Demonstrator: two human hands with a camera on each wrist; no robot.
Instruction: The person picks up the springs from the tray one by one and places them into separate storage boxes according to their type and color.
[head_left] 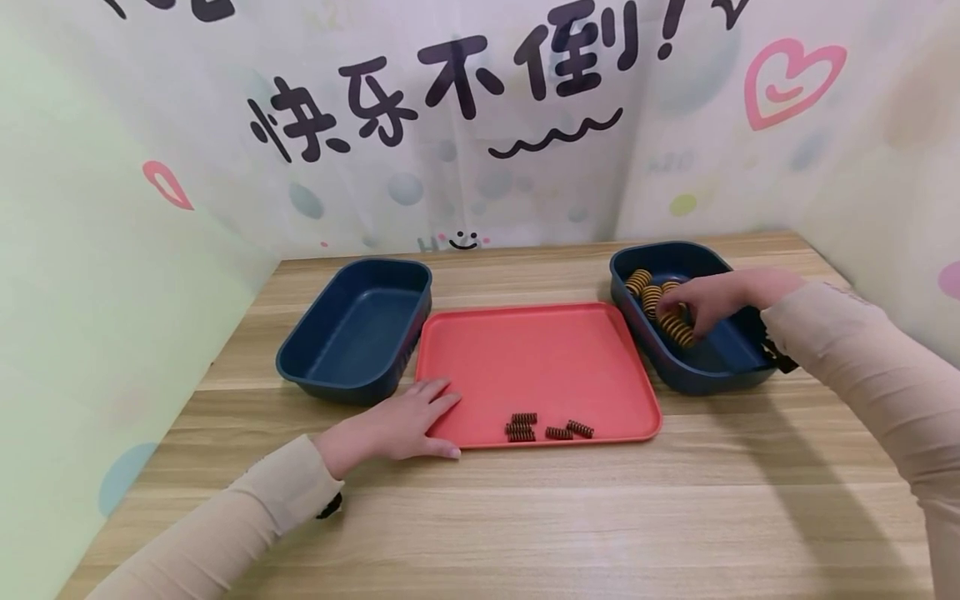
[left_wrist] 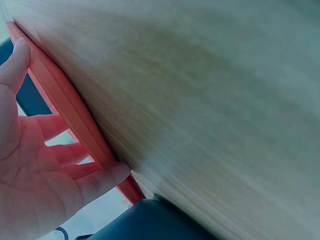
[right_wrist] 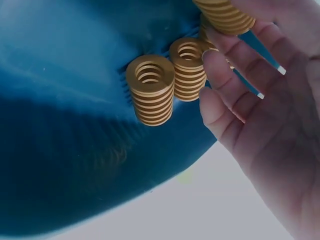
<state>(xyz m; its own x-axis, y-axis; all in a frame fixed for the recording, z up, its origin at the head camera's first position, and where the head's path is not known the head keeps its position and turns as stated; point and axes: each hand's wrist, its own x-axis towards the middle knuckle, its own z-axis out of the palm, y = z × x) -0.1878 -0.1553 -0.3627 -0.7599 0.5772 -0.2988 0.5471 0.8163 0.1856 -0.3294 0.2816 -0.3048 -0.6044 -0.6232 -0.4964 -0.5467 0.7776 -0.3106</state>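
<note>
- In the right-hand blue bin (head_left: 738, 354), at the far right of the bench (head_left: 525, 517), I am seeing the right hand (head_left: 708, 302) reaching among the yellow springs (head_left: 660, 308); its fingers (right_wrist: 225, 90) are curling against one spring, but I cannot tell whether that grip is closing on it or only touching.
- The wrist view is showing two yellow springs standing on end on the bin floor and another at the fingertips.
- On the red tray (head_left: 540, 358) in the middle, a small cluster of dark brown springs (head_left: 547, 428) is lying near the front edge; I am judging these as already placed there.
- The left hand (head_left: 401, 425) is resting flat with fingers straight, pressing on the tray's near left corner, holding nothing.
- The left blue bin (head_left: 356, 329) is showing nothing inside it.
- Judging from this, the sorting is looking early: several yellow springs are remaining in the right bin, and none is lying on the tray or in the left bin.
</note>
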